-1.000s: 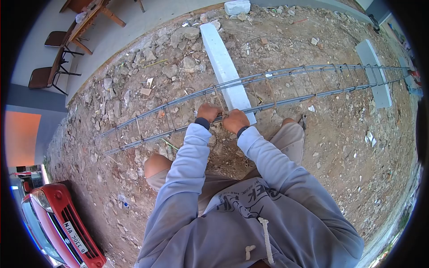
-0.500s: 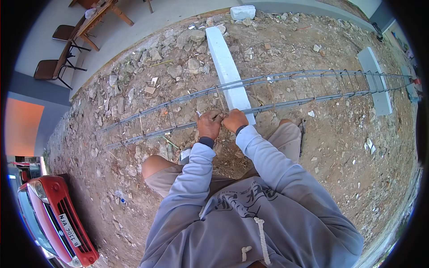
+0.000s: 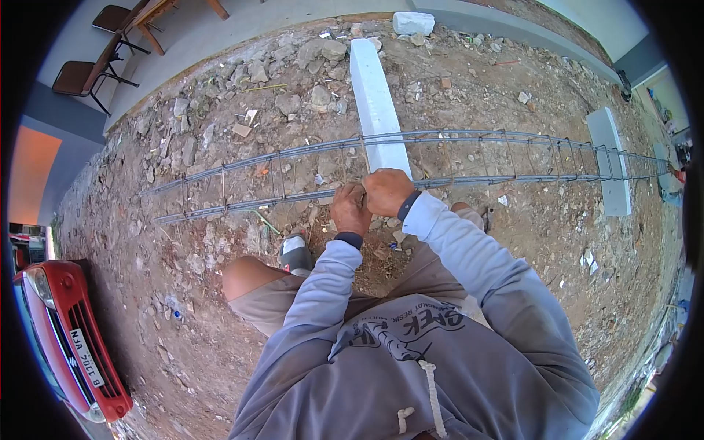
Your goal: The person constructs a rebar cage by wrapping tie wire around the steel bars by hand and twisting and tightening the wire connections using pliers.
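At near side of the steel cage (image 3: 282, 199), left hand (image 3: 350, 211) and right hand (image 3: 389, 192) are closed together; what they pinch, I cannot tell.

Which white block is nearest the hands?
The long middle block, its near end at the right hand. Another block lies far right under the bars; the short block is beyond them.

Rebar frame (image 3: 286, 152) across 2 blocks (image 3: 380, 110), car (image 3: 73, 341) left, chairs (image 3: 75, 77) far left.
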The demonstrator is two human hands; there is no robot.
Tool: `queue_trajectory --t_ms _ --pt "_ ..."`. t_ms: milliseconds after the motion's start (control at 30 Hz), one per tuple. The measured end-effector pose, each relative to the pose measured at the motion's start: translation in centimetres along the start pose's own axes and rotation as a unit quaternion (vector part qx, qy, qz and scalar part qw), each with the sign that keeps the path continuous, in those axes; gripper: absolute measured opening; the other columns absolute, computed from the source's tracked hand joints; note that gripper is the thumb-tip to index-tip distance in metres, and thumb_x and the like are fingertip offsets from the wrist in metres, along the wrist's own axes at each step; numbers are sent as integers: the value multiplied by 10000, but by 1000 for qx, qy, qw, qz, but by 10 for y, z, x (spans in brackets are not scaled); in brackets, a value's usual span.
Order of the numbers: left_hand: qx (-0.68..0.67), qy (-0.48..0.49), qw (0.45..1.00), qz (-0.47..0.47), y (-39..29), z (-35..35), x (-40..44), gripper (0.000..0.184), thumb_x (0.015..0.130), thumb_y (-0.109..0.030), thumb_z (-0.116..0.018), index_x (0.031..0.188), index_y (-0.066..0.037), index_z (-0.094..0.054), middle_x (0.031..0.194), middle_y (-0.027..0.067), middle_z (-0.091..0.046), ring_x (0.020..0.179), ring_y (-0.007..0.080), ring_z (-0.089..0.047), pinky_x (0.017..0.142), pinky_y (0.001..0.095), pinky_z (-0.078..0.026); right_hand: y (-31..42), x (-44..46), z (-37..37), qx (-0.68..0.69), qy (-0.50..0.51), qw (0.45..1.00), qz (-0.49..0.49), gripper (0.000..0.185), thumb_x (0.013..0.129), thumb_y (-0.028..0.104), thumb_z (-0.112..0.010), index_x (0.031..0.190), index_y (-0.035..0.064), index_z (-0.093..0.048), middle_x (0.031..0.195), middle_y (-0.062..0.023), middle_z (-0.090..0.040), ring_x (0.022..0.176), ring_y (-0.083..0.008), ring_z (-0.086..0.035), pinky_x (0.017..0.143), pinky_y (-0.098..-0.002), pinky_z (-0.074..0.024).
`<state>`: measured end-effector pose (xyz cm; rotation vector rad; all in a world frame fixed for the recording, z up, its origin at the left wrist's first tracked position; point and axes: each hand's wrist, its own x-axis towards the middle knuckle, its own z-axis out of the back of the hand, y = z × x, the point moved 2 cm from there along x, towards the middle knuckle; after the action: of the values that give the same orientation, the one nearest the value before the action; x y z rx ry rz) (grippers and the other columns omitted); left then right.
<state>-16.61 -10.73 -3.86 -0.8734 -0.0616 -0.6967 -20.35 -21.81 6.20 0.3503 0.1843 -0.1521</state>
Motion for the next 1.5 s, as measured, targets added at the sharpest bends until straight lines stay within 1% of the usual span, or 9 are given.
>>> queue_trajectory --t_ms 267,467,533,667,800,967,1067,1267,1500 --pt "17 -18 1000 -9 -9 1 11 102 712 -130 -710 779 -96 -640 919 62 -634 932 280 -580 987 463 -334 -53 19 -16 -61 20 995 -70 206 717 175 -573 816 33 -685 877 -182 -673 839 -323 -654 743 -457 -506" --pt "47 52 997 -8 -3 8 12 144 737 -134 -684 879 -112 -693 960 78 -649 954 273 -579 1022 437 -318 -43 -21 -77 194 0 980 -53 240 758 147 -509 858 -18 -651 815 -216 -657 775 -320 -661 677 -437 -515" --pt "43 40 998 8 -11 11 10 160 751 -162 -678 902 -113 -702 951 90 -648 961 273 -576 1009 434 -330 -34 -43 -79 481 78 846 -218 227 818 113 -457 941 9 -617 616 -147 -624 450 -255 -589 428 -365 -472" --pt "17 80 991 108 -17 9 -1 216 848 -269 -609 925 -86 -694 881 109 -655 831 284 -601 778 407 -451 -30 -91 -84 672 30 703 -233 229 929 193 -464 884 4 -586 645 -62 -604 462 -123 -549 422 -262 -426" --pt "-319 150 824 444 -3 2 -6 436 934 -424 -484 994 -30 -660 831 93 -659 730 211 -610 645 332 -475 -103 -148 -57 625 -176 704 -288 365 927 360 -513 880 7 -591 658 -37 -582 522 -104 -551 495 -265 -440" --pt "-476 154 723 477 0 -13 -14 523 919 -480 -495 1184 -33 -561 1065 26 -631 862 132 -585 760 274 -479 -272 -230 -156 148 -377 779 -478 277 851 286 -541 924 37 -640 769 -157 -670 711 -294 -657 634 -410 -511" --pt "-542 100 681 481 1 -22 -17 475 907 -433 -545 1191 -52 -550 1103 13 -619 915 122 -581 769 262 -490 -305 -245 -243 193 -144 764 -599 375 803 339 -560 1051 64 -618 1054 -245 -627 988 -419 -591 875 -474 -458" --pt "-624 95 614 473 19 -27 -19 342 883 -376 -602 1046 -76 -611 861 -14 -635 715 111 -579 651 238 -494 -255 -220 -241 220 -27 658 -720 660 761 495 -642 1280 135 -449 1475 -187 -225 1295 -431 -297 1022 -537 -313" --pt "-593 80 630 495 -2 -25 -10 245 918 -345 -562 886 -106 -605 620 -66 -469 539 78 -453 500 232 -408 -288 -219 -295 176 -48 690 -701 584 753 467 -652 1199 122 -504 1333 -192 -369 1203 -390 -408 940 -510 -405"
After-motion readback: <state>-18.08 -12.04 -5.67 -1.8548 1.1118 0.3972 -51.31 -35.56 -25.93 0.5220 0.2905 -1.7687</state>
